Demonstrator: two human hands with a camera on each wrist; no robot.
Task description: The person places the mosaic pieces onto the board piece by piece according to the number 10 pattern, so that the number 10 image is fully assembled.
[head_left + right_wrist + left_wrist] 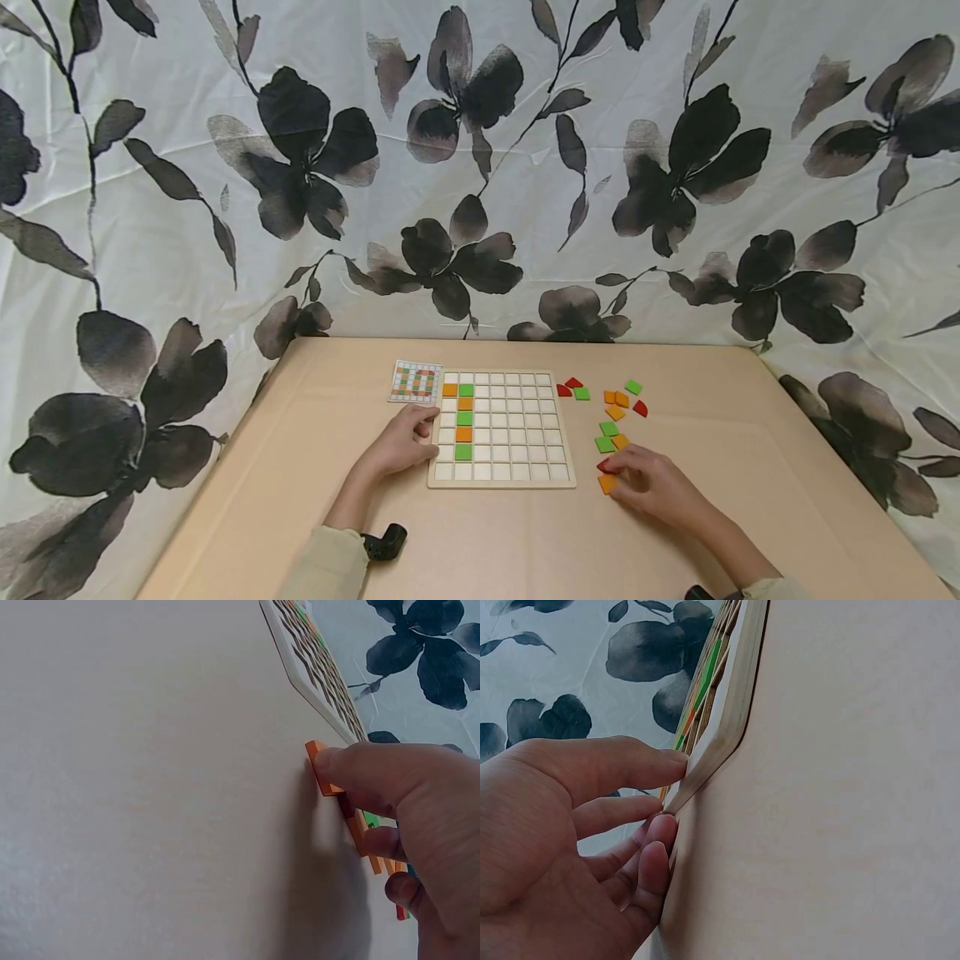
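Left hand: the left hand [393, 443] rests at the board's left edge, thumb and forefinger apart, their tips touching the frame.
Right hand: the right hand [662, 485] is down at the near end of the loose pieces, fingers bent; its thumb touches an orange tile [318, 774], with a red piece [603, 466] by the fingertips. Whether it pinches either or only presses, I cannot tell.
Hands together or apart: well apart, with the grid board between them.
Grid board: the wooden-framed grid board [514, 421] lies flat on the table [487, 542], its white cells facing up.
Cells filled: six; an orange tile in the first column, and beside it five in the second, alternating green and orange downward from a green.
Cells bare: all the others, including the whole top and bottom rows; no red sits on the board.
Pattern card: the pattern card [414, 382] lies at the board's far left corner, showing far more coloured squares than the board carries; fine detail is too small to read.
Loose pieces: green, orange and red, scattered right of the board.
Progress: early, I judge.
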